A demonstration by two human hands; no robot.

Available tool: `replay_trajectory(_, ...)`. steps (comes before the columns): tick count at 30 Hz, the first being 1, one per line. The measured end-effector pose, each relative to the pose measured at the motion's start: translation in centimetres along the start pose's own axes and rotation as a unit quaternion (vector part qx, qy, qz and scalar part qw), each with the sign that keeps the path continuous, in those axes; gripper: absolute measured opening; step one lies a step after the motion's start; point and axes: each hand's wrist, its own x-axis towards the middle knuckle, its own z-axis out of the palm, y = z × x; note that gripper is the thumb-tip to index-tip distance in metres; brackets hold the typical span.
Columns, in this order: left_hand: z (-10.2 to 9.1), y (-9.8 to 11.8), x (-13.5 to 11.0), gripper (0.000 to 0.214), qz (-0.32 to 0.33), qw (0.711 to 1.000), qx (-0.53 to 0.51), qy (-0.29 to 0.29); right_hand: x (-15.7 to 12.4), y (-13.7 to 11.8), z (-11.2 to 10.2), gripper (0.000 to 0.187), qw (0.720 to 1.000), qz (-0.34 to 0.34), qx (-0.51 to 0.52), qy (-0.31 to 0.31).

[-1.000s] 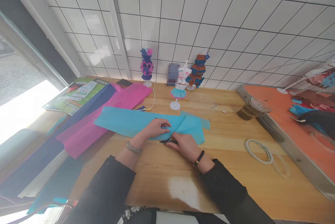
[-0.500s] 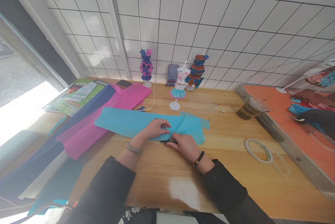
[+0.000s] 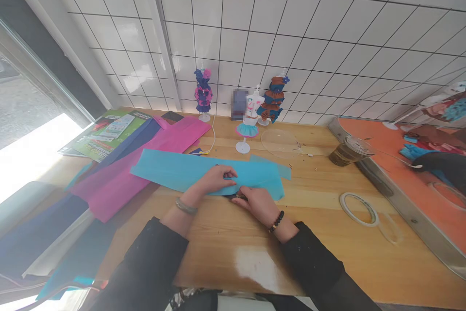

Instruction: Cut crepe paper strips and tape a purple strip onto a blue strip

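A long light-blue sheet (image 3: 174, 168), like thin non-woven fabric, lies across the table in front of me. My left hand (image 3: 217, 178) rests on its near middle part, fingers curled and pinching the material. Close to its right, my right hand (image 3: 257, 200) is closed at the sheet's near edge. It grips a small dark tool that looks like scissors (image 3: 233, 196), mostly hidden by the fingers and the sheet. A smaller light-blue piece (image 3: 286, 172) sticks out beneath the sheet's right end.
Pink fabric (image 3: 116, 192) and dark blue fabric (image 3: 25, 233) spread leftward, near a green booklet (image 3: 105, 134). Small dressed mannequins (image 3: 203, 92) stand along the tiled wall. At right are a tape roll (image 3: 358, 209), a drink cup (image 3: 345, 152) and an orange surface (image 3: 382, 151).
The raised fold at the right part of the light-blue sheet has flattened. Both hands stay nearly in place. The pink fabric's left edge has shifted slightly.
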Motion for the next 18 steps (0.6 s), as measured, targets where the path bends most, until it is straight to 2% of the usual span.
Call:
replay_trajectory(12,-0.1,0.3,0.0,0.024,0.0,1.0,0.014,-0.003,-1.1,-0.4,-1.1,0.035,1.0,0.015,-0.012,-0.022)
replay_trajectory(15,-0.1,0.3,0.0,0.025,-0.006,1.0,0.021,-0.003,-2.4,0.4,-1.8,0.039,0.999,0.025,0.027,-0.037)
replay_trajectory(18,0.0,0.2,0.0,0.025,-0.006,1.0,0.03,-0.003,-4.1,2.1,-2.9,0.042,0.988,0.038,0.126,-0.076)
